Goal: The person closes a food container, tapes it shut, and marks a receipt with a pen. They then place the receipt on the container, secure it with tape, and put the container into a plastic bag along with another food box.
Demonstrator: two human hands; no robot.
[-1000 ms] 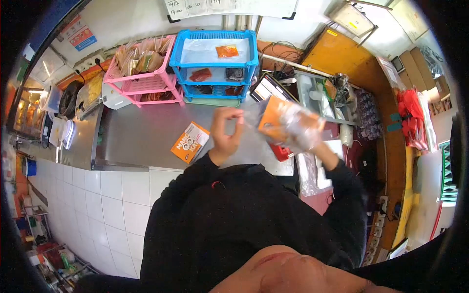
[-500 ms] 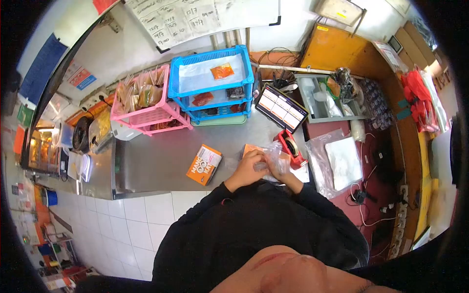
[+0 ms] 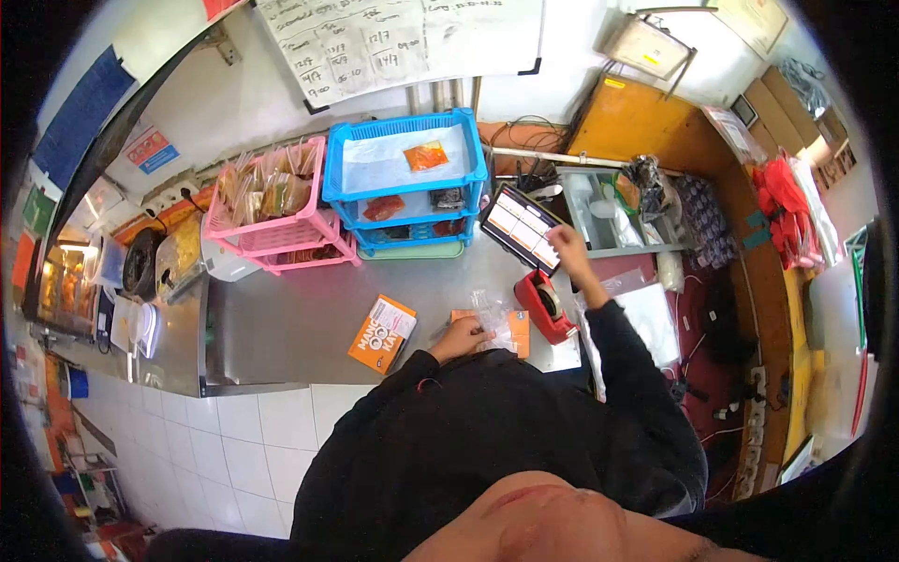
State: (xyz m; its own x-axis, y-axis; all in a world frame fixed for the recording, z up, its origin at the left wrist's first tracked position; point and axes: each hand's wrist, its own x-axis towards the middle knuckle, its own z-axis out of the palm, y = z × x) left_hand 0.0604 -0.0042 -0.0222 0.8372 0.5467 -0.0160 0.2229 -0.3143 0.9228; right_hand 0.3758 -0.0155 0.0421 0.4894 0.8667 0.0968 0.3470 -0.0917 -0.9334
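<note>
My left hand (image 3: 459, 339) is closed on a clear plastic bag (image 3: 496, 323), which lies over an orange box (image 3: 519, 330) close to my body. My right hand (image 3: 567, 248) is raised over the right edge of a tablet (image 3: 521, 225) and holds nothing that I can see. Its fingers are loosely bent and apart; whether a fingertip touches the screen I cannot tell. Between the orange box and the tablet stands a red tape dispenser (image 3: 546, 307). Left of my left hand, an orange-and-white printed box (image 3: 382, 334) lies on the steel counter (image 3: 272, 323).
Blue stacked trays (image 3: 405, 194) with packets stand at the back, beside a pink rack (image 3: 272, 240) of filled bags. A grey bin (image 3: 618, 251) with packaging is at the right. White sheets (image 3: 655, 328) and cables lie below it. A whiteboard (image 3: 403, 47) hangs behind.
My right hand has left the plastic bag and moved up and right to the tablet. My left hand keeps the bag over the orange box. The view has shifted slightly.
</note>
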